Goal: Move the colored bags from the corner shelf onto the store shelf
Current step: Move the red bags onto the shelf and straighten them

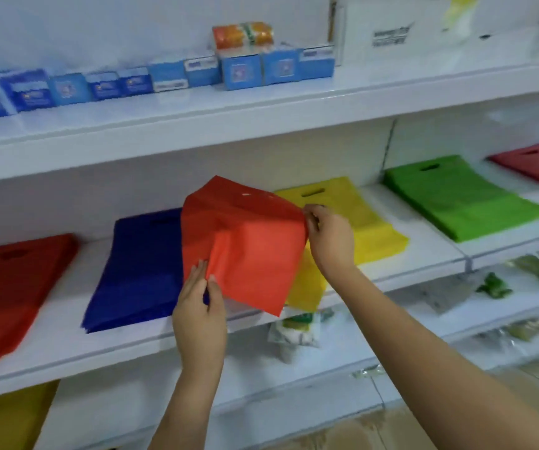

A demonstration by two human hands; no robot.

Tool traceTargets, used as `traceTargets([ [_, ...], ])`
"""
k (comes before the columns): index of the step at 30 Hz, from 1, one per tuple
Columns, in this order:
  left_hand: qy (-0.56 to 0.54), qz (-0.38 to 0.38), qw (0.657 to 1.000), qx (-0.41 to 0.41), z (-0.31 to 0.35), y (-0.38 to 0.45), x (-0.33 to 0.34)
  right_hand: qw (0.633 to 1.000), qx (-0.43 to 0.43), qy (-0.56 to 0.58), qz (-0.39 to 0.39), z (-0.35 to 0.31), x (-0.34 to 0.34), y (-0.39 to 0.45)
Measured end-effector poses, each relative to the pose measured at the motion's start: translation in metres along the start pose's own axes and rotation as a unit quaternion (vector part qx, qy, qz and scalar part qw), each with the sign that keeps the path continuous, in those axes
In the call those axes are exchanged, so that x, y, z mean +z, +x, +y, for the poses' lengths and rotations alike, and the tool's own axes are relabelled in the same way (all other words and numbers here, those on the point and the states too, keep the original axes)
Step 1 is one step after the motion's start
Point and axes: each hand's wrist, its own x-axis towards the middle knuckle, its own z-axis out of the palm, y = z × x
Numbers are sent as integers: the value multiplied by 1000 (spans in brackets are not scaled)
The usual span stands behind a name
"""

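Our left hand (199, 302) pinches the lower edge of a flat orange-red fabric bag (245, 245); our right hand (328, 237) pinches its right corner. Bag held above the white middle shelf (408, 264), between the blue stack (138, 267) and yellow stack (369, 222).

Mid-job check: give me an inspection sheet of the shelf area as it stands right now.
Surface: white middle shelf, bags laid flat along it.
Job's things: red-orange bag held up over the shelf; red stack, blue stack, yellow stack, green stack, another red stack.
Clutter: blue boxes on the upper shelf; packets on the lower shelf.
Hands: left hand pinches the bag's lower edge; right hand pinches its right edge.
Cables: nothing seen.
Surroundings: white back wall, tan floor.
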Motion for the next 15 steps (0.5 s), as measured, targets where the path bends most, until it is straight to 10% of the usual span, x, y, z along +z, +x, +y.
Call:
traceTargets([
  [15, -45, -250, 958, 135, 190, -93, 304, 967, 177, -82, 163, 297, -270, 2],
])
